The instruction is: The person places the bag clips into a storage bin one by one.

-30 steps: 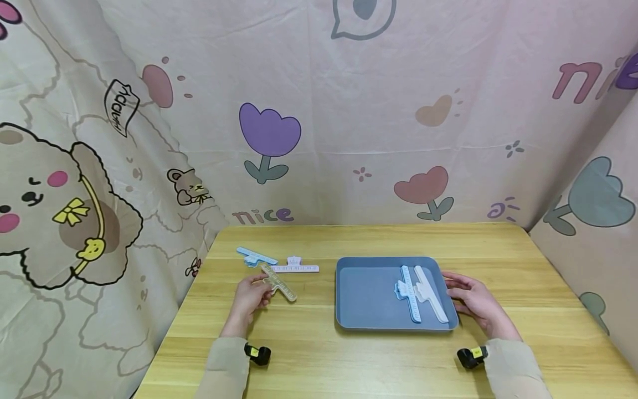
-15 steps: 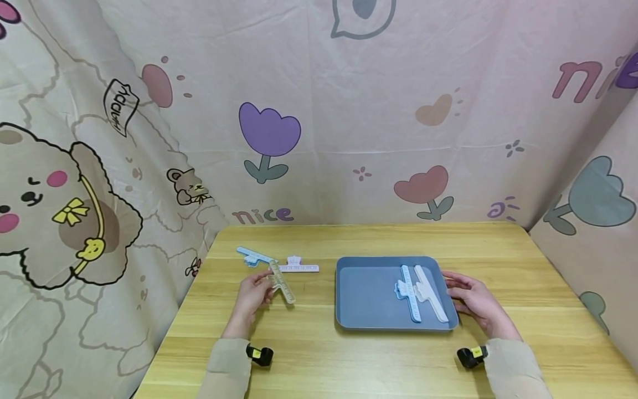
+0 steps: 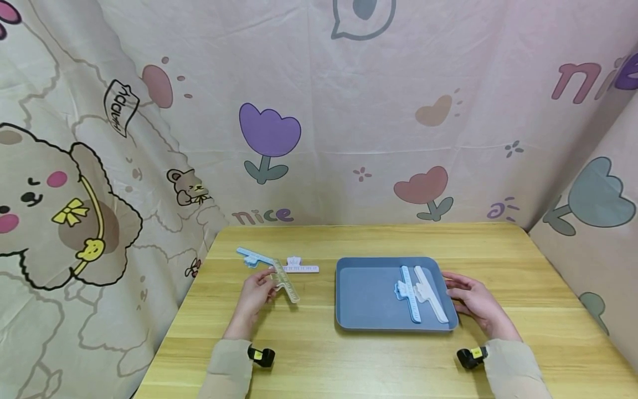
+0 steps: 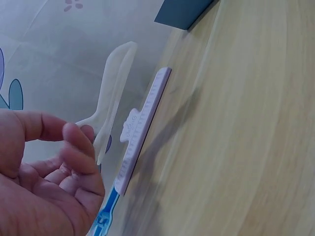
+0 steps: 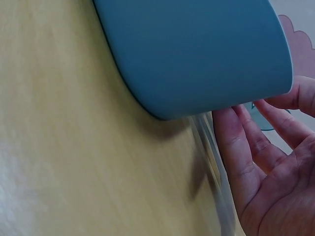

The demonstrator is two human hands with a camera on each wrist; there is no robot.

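Observation:
My left hand (image 3: 255, 293) pinches a translucent yellowish ruler clip (image 3: 286, 281) by its grip tab. In the left wrist view the translucent clip's long bar is raised above the table, with its shadow below. Behind it in the head view lie a lilac ruler clip (image 3: 301, 269) and a blue ruler clip (image 3: 255, 256), their ends close together. My right hand (image 3: 473, 299) rests its fairly straight fingers against the right side of a grey-blue tray (image 3: 369, 324). Inside the tray's right half are a blue ruler clip (image 3: 411, 296) and a white ruler clip (image 3: 431, 295), side by side and slanted.
A wooden table (image 3: 319, 360) carries everything, its back edge against a printed curtain (image 3: 329, 188). More curtain hangs at both sides. Bare wood separates the left-hand clips from the tray. Each sleeve cuff has a small black camera (image 3: 262, 357) strapped to it.
My left hand has shifted slightly to the right with the translucent ruler clip, whose bar has turned a little more upright in the head view. The right hand and tray have stayed put.

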